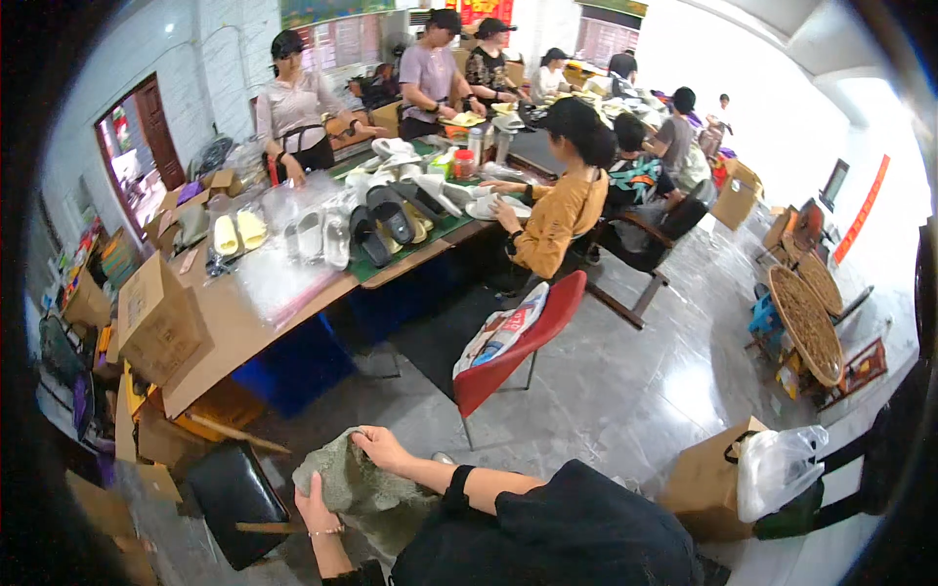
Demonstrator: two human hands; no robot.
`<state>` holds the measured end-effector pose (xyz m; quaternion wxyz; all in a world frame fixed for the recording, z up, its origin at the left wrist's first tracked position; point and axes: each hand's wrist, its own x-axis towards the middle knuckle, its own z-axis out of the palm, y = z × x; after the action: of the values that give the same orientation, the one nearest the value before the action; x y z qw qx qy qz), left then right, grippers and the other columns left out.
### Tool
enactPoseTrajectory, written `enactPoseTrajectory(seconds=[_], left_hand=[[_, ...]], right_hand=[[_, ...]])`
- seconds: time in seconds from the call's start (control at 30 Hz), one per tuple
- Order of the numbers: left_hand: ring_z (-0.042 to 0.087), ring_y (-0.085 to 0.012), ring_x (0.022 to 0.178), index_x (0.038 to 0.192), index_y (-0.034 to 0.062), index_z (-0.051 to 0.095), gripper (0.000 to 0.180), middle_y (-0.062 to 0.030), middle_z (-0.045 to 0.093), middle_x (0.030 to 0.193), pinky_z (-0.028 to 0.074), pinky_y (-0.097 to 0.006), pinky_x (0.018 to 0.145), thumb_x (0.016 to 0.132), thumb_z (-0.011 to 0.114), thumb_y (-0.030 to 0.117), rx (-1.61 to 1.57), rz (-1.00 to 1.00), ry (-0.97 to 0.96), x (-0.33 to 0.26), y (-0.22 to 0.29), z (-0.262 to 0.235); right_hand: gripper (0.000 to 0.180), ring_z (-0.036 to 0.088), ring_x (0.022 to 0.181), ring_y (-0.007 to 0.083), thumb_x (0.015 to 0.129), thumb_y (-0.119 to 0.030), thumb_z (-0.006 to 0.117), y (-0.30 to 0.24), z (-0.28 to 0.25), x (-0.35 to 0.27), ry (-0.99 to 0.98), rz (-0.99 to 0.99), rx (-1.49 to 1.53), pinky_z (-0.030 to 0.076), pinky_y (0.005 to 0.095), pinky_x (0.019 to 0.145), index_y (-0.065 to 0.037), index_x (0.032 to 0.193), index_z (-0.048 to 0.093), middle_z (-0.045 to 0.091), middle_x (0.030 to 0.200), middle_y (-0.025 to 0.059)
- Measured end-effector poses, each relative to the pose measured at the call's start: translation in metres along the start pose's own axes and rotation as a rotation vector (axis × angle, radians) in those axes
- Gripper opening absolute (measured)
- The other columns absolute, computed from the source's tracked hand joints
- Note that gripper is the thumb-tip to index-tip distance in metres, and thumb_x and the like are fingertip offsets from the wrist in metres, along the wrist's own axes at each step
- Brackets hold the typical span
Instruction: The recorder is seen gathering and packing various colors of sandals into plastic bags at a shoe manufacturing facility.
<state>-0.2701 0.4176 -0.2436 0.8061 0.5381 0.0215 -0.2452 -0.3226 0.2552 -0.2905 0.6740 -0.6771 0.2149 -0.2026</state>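
A crumpled grey-green cloth hangs between my two hands, low in the view. My left hand, with a thin bracelet at the wrist, grips its left edge. The upper edge is pinched by my right hand, whose wrist wears a black band. Folds hide some of my fingertips. Left of the cloth stands a stool with a black padded seat. Beyond it, a red chair has a printed cloth or bag over its seat.
A long worktable carries slippers, plastic bags and a cardboard box. Several people work around it, one in a mustard top. Lower right, a carton stands beside a white plastic bag. Round woven trays lean farther right.
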Motion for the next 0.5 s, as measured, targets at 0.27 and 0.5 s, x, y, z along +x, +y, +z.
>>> enactPoseTrajectory(seconds=[0.27, 0.5], left_hand=[[0.051, -0.0364, 0.097, 0.118, -0.0019, 0.037, 0.070, -0.0219, 0.051, 0.109, 0.043, -0.039, 0.079, 0.061, 0.072, 0.020, 1.636, 0.319, -0.289, -0.026, 0.001, 0.006], [0.055, -0.0380, 0.087, 0.103, -0.0043, 0.051, 0.037, -0.0231, 0.058, 0.091, 0.042, -0.040, 0.074, 0.068, 0.039, -0.008, 1.287, 0.581, -0.118, 0.012, 0.046, -0.025]], right_hand=[[0.028, 0.036, 0.055, 0.0052, 0.080, -0.022, 0.055, -0.016, -0.037, -0.011, 0.102, 0.052, -0.093, 0.031, 0.0286, 0.047, 0.001, 0.065, 0.048, 0.041, 0.054, -0.0024], [0.048, 0.052, 0.089, 0.0190, 0.061, -0.025, 0.075, -0.049, -0.063, 0.014, -0.140, -0.266, -0.272, 0.042, 0.0299, 0.079, -0.003, 0.095, 0.050, 0.054, 0.092, 0.0088]])
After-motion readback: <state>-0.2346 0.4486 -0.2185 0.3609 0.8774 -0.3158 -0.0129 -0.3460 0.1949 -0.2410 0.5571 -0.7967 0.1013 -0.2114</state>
